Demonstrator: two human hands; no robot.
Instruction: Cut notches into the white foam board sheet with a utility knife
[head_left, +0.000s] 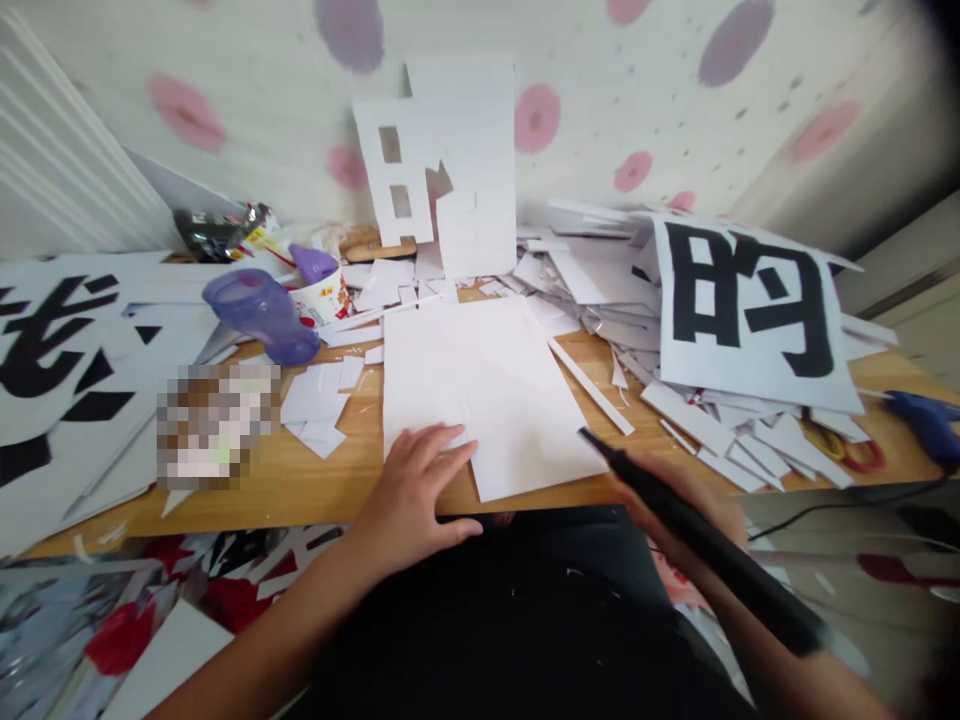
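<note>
A white foam-board-like sheet [465,370] lies flat near the table's front edge. My left hand [415,490] rests on its lower left part, fingers spread and thumb out over the edge. Nothing is in that hand. My right hand [709,500] is wrapped round a long black pen-shaped tool [697,535]. The tool's narrow tip points left and is at the sheet's lower right edge; I cannot tell whether it touches. Behind the sheet, a white board with cut-out openings [476,150] stands upright against the wall.
White offcuts [607,270] are heaped at right, with a printed character sheet [750,360] on top. A blue glue gun [926,425] and scissors [862,455] lie at far right. At left are a purple boot-shaped cup [262,310], a paper cup [326,300] and another printed sheet [56,350].
</note>
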